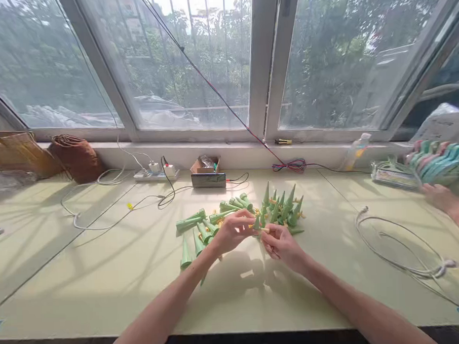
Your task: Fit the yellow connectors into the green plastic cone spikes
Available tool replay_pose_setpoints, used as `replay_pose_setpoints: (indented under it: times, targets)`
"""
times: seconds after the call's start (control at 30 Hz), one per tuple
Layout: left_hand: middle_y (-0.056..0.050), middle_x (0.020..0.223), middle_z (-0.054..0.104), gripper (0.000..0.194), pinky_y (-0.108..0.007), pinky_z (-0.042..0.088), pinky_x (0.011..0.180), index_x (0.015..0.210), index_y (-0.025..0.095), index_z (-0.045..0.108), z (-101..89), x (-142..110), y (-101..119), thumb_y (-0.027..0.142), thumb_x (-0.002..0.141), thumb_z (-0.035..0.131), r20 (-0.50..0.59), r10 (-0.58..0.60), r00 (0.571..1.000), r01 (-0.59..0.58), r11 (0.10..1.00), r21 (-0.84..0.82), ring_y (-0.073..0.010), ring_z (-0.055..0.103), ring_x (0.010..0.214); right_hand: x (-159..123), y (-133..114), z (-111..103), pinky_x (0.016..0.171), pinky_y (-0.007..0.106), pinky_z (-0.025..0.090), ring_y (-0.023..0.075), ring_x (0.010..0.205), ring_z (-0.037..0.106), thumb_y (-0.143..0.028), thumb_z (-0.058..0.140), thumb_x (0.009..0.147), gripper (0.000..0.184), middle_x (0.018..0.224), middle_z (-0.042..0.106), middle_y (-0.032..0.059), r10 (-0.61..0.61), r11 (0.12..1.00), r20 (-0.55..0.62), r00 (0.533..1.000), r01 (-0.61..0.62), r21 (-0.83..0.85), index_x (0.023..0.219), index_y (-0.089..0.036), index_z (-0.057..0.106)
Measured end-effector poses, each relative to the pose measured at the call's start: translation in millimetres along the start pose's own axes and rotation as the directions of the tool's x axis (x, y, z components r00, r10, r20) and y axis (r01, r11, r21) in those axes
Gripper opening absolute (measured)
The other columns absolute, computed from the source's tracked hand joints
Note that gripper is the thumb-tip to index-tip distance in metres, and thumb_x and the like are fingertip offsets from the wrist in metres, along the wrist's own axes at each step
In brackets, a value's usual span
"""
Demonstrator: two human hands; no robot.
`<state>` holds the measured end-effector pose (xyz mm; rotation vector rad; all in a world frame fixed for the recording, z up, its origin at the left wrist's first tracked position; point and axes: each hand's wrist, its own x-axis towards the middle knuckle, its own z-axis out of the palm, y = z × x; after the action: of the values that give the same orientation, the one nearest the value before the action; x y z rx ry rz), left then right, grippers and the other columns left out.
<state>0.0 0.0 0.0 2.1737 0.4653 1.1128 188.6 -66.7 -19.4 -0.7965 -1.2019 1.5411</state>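
Over the table, my left hand (pixel 234 233) pinches a small green plastic cone (pixel 256 223) whose tip points up. My right hand (pixel 280 246) is closed on a small yellow piece (pixel 265 230) at the cone's base; whether the two are joined I cannot tell. Just beyond my right hand, a cluster of green cones (pixel 287 205) stands mostly upright with yellow pieces at their bases. To the left, several loose green cones (pixel 189 222) lie or stand about my left hand, with some yellow bits among them.
A phone-like black block (pixel 209 181) leans against a small cardboard box (pixel 214 165). A power strip (pixel 157 173) with cords lies at the back left. On the right are a coiled white cable (pixel 401 268), a bottle (pixel 357 151) and another person's hand (pixel 439 197) beside teal and pink pieces (pixel 438 160).
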Motion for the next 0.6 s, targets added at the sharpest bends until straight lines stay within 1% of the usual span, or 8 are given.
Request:
replay_pose_setpoints:
  times: [0.1,0.2,0.27,0.33,0.43,0.6]
  targets:
    - [-0.005,0.087,0.059,0.015,-0.019,0.043,0.05,0.099,0.019,0.076,2.1,-1.3,-0.4,0.024,0.086,0.071,-0.019,0.048,0.999,-0.047,0.998,0.051,-0.0076,0.053,0.061,0.1,-2.1,2.1,0.037,0.02,0.017,0.0031,0.035,0.031,-0.041,0.07,0.086,0.041,0.049,0.042,-0.008,0.058,0.996,0.029,0.998,-0.059,0.067,0.064,-0.018,0.045]
    - [-0.004,0.088,0.057,0.015,-0.019,0.041,0.05,0.101,0.02,0.076,3.2,-2.0,1.3,0.025,0.089,0.068,-0.009,0.088,0.996,-0.086,0.988,0.125,-0.0069,0.052,0.059,-0.4,-5.2,2.3,0.037,0.02,0.014,0.0017,0.035,0.028,-0.041,0.07,0.087,0.04,0.049,0.04,-0.0089,0.114,0.977,0.089,0.989,-0.128,0.168,0.065,-0.017,0.046]
    - [-0.004,0.089,0.056,0.015,-0.02,0.04,0.05,0.1,0.02,0.076,3.4,-2.4,2.6,0.025,0.09,0.066,0.001,0.113,0.994,-0.112,0.98,0.165,-0.0064,0.051,0.059,-0.4,-6.8,1.7,0.037,0.02,0.012,0.0012,0.034,0.026,-0.04,0.07,0.087,0.039,0.049,0.039,-0.0095,0.136,0.961,0.126,0.983,-0.162,0.224,0.066,-0.017,0.047]
    - [-0.004,0.091,0.055,0.015,-0.02,0.041,0.052,0.102,0.021,0.075,3.7,-2.8,2.8,0.024,0.092,0.064,0.007,0.129,0.992,-0.128,0.973,0.193,-0.0067,0.053,0.06,0.3,-7.2,0.9,0.037,0.02,0.012,0.0011,0.034,0.026,-0.04,0.071,0.086,0.038,0.049,0.039,-0.0094,0.144,0.956,0.134,0.98,-0.173,0.238,0.066,-0.016,0.048]
    - [-0.005,0.094,0.056,0.019,-0.021,0.042,0.054,0.108,0.023,0.073,4.5,-3.2,1.3,0.024,0.094,0.061,0.015,0.112,0.994,-0.112,0.967,0.228,-0.0074,0.054,0.062,2.5,-6.1,0.3,0.037,0.02,0.013,0.0012,0.034,0.029,-0.04,0.072,0.085,0.038,0.051,0.042,-0.0086,0.135,0.966,0.092,0.987,-0.152,0.209,0.066,-0.016,0.049]
    - [-0.006,0.101,0.06,0.021,-0.023,0.045,0.059,0.112,0.025,0.071,5.9,-3.3,-0.9,0.026,0.094,0.059,-0.004,0.014,1.0,-0.012,0.958,0.285,-0.0095,0.055,0.066,4.7,-4.8,1.7,0.036,0.019,0.017,0.0021,0.036,0.032,-0.043,0.072,0.084,0.038,0.053,0.045,-0.0082,0.082,0.991,-0.047,0.995,-0.077,0.114,0.069,-0.017,0.048]
